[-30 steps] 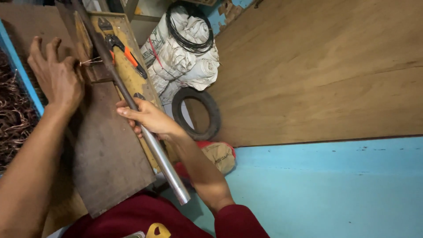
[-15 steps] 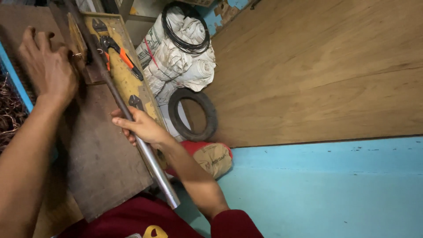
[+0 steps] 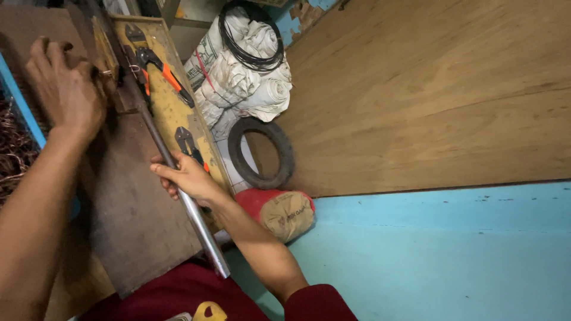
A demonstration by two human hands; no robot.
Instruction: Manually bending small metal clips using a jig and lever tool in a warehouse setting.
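My right hand [image 3: 185, 178] grips a long grey metal pipe [image 3: 203, 235] near its middle; the pipe runs diagonally across a dark wooden board [image 3: 134, 220] from the upper left to the lower edge near my lap. My left hand [image 3: 62, 89] presses down with spread fingers at the board's far end, next to a small metal fitting [image 3: 106, 74] where the pipe's upper end lies. Whether the fingers hold anything there is hidden.
Orange-handled pliers [image 3: 163, 68] and another plier tool [image 3: 189, 142] lie on a yellowish bench top [image 3: 160, 110]. A white sack with black cable coils [image 3: 250, 65], a small black tyre [image 3: 262, 154] and a red-and-tan bag [image 3: 279, 211] sit beside it. Copper wire [image 3: 12, 148] lies left. Plywood wall [image 3: 428, 95], blue floor.
The view has shifted a little. My right hand stays closed on the pipe, and my left hand stays pressed at the board's far end.
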